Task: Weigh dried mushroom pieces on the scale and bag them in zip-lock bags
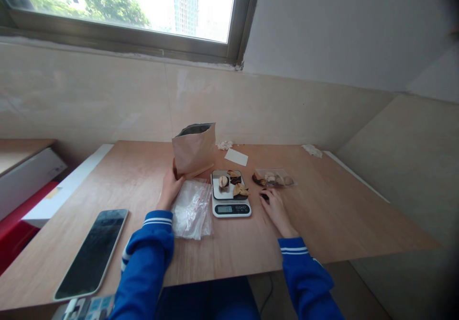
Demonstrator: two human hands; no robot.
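My left hand (169, 187) grips the lower left corner of an upright brown paper pouch (193, 148) with its top open. To its right, a small digital kitchen scale (230, 200) carries several brown and pale dried pieces (234, 182). My right hand (275, 208) rests on the wooden table (322, 215) just right of the scale, fingertips on a small dark piece (264, 196). Beyond that hand, a clear zip bag (274, 178) holding more dried pieces lies flat. A stack of empty clear zip bags (191, 208) lies between my left wrist and the scale.
A smartphone (92, 252) lies face up at the table's near left. A white card (236, 157) and crumpled tissues (225, 144) sit near the back wall, another tissue (312, 150) at the back right. White and red boxes (28, 181) stand left of the table.
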